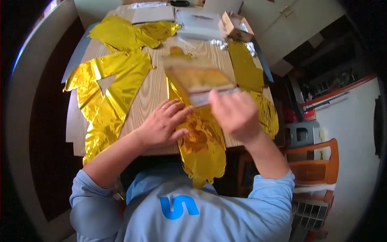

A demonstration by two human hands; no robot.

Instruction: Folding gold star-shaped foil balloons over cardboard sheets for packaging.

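Note:
A flat, uninflated gold foil balloon (201, 159) lies lengthwise in front of me, its near end hanging over the table edge. My left hand (167, 123) rests on its left side with the fingers stretched out, a ring on one finger. Above the balloon, my right hand (236, 115) is closed on the near edge of a flat rectangular sheet (203, 78). Motion smears this sheet; it looks partly see-through or shiny, with gold showing in it and a pale near edge. It covers the middle of the balloon's far part.
More gold foil balloons lie at the left (133, 68), the far left (117, 32) and the right (246, 66) of the wooden table (139, 90). At the back are clear plastic bags (199, 26), a small cardboard box (238, 26) and a white flat item (152, 14). A wooden chair (332, 161) stands right.

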